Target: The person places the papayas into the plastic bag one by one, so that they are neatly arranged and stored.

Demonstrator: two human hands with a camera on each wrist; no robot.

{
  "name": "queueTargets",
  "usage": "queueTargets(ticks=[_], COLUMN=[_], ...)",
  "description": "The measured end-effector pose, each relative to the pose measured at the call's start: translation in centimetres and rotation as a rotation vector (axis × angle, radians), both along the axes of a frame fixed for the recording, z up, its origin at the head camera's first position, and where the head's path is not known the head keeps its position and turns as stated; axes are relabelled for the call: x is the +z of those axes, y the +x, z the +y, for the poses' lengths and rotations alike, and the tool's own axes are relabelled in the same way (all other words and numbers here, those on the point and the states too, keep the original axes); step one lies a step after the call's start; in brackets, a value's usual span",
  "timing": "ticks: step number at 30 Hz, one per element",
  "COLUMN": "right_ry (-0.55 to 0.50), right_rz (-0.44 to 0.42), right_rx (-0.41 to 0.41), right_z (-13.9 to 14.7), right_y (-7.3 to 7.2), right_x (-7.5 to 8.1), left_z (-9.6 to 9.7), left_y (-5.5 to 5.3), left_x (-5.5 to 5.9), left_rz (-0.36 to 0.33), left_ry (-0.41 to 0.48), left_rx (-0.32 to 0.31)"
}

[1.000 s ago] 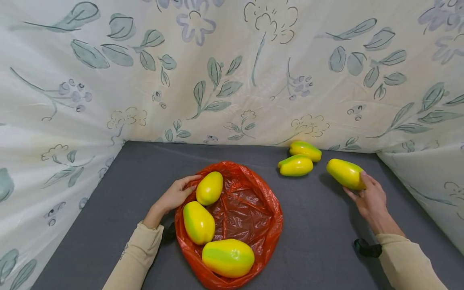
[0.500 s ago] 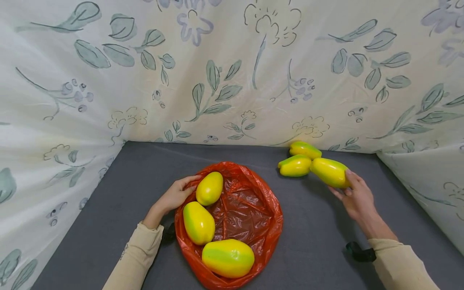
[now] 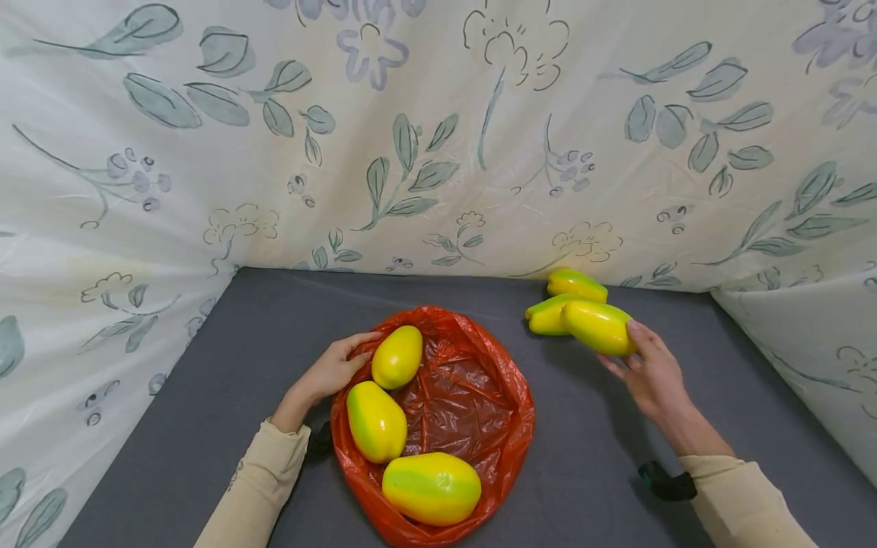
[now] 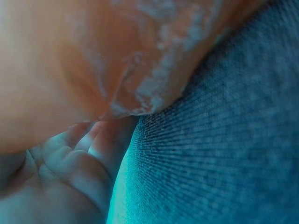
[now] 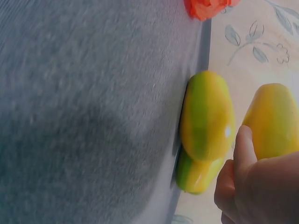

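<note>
My right hand (image 3: 654, 373) grips a yellow-green papaya (image 3: 597, 327) by its right end, raised above the table. In the head view, this papaya partly covers another papaya (image 3: 546, 315) lying on the table, with one more papaya (image 3: 577, 285) just behind. Left of centre, my left hand (image 3: 333, 367) holds the left rim of an open red plastic bag (image 3: 524, 426). Inside lie three papayas: an upper one (image 3: 397, 358), a middle one (image 3: 377, 422) and a lower one (image 3: 432, 489). The left wrist view shows the bag's side (image 4: 93, 60) close up, over the palm.
A dark grey cloth (image 3: 205, 426) covers the table. Pale curtains (image 3: 438, 152) with a leaf and flower pattern stand along the back and both sides. Dark wrist devices sit at both cuffs, the right one (image 3: 666, 482) showing more plainly.
My right hand has carried its papaya leftward, from right of the two table papayas to partly in front of one. The left hand and the bag stay almost where they were.
</note>
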State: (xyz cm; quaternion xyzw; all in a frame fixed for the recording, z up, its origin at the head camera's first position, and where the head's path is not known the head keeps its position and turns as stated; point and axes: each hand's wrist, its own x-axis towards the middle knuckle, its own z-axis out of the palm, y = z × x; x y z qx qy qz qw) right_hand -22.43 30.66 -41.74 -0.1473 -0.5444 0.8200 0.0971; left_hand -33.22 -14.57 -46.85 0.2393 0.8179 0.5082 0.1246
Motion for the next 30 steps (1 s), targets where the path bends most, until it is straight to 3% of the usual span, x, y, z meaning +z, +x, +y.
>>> queueTargets(ticks=[11, 30], right_ry=[0.025, 0.135], right_rz=[0.021, -0.002], right_rx=[0.119, 0.231], right_z=[-2.0, -6.2], right_y=[-0.3, -1.2], right_x=[0.1, 0.4], left_z=[0.0, -0.1], left_y=[0.0, 0.1], left_x=[-0.1, 0.1], left_rz=[0.004, -0.012], left_ry=[0.01, 0.043], left_rx=[-0.002, -0.003])
